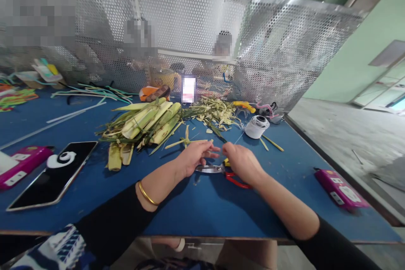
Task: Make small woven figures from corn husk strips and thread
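Observation:
My left hand (pixel 198 155) is over the middle of the table, its fingers partly stretched and apart. Just behind its fingertips a cross of pale husk strips (pixel 186 139) lies on the table; whether the fingers touch it is unclear. My right hand (pixel 243 161) is closed, thumb and forefinger together. A thin white thread (pixel 239 137) runs towards it from the spool (pixel 257 127). Scissors (pixel 210 169) with red handles lie below both hands, partly hidden by the right one.
A pile of corn husks (pixel 148 122) lies at the left, with shredded husk (pixel 218 112) behind. A tablet (pixel 55 175) and a magenta pack (pixel 25 164) are at the left; another magenta pack (pixel 341 189) is at the right. A lit phone (pixel 189 89) leans against the perforated metal screen (pixel 196 29).

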`<action>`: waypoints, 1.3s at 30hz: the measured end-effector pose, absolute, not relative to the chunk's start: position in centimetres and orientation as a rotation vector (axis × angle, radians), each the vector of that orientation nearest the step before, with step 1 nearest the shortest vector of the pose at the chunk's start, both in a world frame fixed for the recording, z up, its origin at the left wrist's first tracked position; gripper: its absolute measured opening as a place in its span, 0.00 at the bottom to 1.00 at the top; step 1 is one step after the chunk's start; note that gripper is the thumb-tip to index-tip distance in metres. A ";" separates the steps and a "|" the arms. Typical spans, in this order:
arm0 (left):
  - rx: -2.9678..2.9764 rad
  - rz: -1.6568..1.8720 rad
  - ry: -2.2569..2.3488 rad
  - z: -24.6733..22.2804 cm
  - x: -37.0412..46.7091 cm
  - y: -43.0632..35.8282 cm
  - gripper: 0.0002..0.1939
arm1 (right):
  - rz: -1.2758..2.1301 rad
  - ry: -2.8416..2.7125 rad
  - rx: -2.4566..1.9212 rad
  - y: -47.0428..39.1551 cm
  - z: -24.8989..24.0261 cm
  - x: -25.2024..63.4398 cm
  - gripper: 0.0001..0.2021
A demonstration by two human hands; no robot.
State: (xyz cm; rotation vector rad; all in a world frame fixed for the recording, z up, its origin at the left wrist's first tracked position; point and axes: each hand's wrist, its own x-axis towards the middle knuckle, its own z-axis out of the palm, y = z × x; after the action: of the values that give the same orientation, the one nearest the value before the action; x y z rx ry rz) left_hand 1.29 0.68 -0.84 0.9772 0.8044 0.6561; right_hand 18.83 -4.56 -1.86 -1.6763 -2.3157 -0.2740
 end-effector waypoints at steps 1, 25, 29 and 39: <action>0.955 0.631 0.780 -0.9 1.3 0.7 0.12 | -0.336 -2.386 -1.568 -5.2 -2.0 18.0 0.07; 0.877 0.681 0.885 -0.5 0.2 3.1 0.14 | 0.184 -2.336 -1.758 -9.9 -1.5 21.5 0.26; 0.877 0.666 0.888 -0.5 0.3 3.0 0.13 | 0.178 -2.361 -1.948 -10.8 -1.2 21.9 0.33; 0.899 0.656 0.865 -0.6 0.4 2.8 0.12 | 1.150 -1.526 -1.780 -12.6 -0.4 24.8 0.26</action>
State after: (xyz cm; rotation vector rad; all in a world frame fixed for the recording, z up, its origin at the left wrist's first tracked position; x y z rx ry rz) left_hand 0.36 2.80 -0.59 0.8994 0.8648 0.6561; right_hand 24.81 -12.61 -0.38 -1.7803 -1.5256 1.1496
